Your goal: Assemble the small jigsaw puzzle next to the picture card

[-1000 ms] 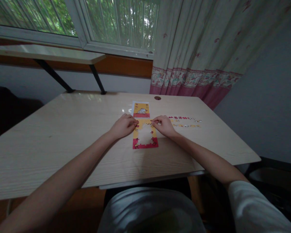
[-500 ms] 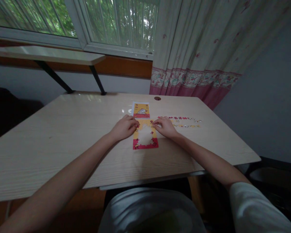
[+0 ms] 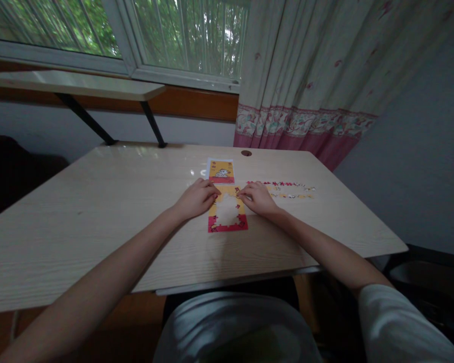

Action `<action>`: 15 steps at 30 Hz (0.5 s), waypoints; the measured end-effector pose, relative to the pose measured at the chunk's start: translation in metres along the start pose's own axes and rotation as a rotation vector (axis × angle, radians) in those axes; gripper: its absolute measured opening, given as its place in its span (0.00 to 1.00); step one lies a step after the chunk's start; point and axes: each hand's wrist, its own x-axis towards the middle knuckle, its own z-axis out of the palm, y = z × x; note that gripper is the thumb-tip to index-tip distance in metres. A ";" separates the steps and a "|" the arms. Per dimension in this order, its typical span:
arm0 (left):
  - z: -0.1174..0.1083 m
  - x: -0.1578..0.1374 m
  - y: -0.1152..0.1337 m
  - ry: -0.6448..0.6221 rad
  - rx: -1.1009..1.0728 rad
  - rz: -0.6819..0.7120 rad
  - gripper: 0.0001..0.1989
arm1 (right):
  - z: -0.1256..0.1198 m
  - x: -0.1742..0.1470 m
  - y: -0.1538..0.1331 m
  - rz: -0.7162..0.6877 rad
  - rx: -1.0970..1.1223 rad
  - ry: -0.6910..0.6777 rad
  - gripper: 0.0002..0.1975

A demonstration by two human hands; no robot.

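Observation:
A partly built jigsaw puzzle (image 3: 227,228) lies flat on the desk, a yellow and red border round an open middle where bare desk shows. My left hand (image 3: 197,200) grips its upper left edge, fingers bent and thumb close to the fingertips. At the upper right edge, my right hand (image 3: 259,198) pinches the border between thumb and fingers. Whether a loose piece sits under either set of fingertips is hidden. Just beyond the puzzle lies a reference picture (image 3: 222,171) of a white animal on yellow and red.
Loose puzzle pieces (image 3: 293,196) lie in rows to the right, partly behind my right hand. The pale wooden desk (image 3: 109,212) has a round cable hole (image 3: 246,153) near its back edge. A raised shelf (image 3: 98,84) stands at the back left, and a curtain (image 3: 295,91) hangs behind.
My left fingers have shifted very slightly right and down along the puzzle's left border. My right hand stays at the right edge. Otherwise the view has only drifted a little.

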 end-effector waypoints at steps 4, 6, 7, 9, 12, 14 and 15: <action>0.005 0.004 0.007 -0.018 0.039 0.021 0.17 | 0.001 0.001 0.001 -0.027 0.001 -0.009 0.12; 0.008 0.005 0.009 -0.040 0.072 0.015 0.17 | 0.000 0.001 0.001 -0.032 -0.008 -0.015 0.12; 0.009 0.006 0.010 -0.051 0.087 0.012 0.18 | -0.001 0.001 0.000 -0.031 -0.015 -0.015 0.12; 0.011 0.007 0.010 -0.061 0.109 0.010 0.18 | -0.002 0.001 -0.001 -0.029 -0.031 -0.019 0.12; 0.011 0.007 0.011 -0.052 0.136 0.017 0.18 | -0.005 0.001 -0.004 -0.027 -0.059 -0.034 0.12; 0.010 0.007 0.012 -0.045 0.152 0.028 0.18 | -0.007 0.001 -0.006 -0.027 -0.079 -0.046 0.13; 0.010 0.007 0.012 -0.045 0.159 0.032 0.18 | -0.007 0.001 -0.007 -0.028 -0.088 -0.049 0.13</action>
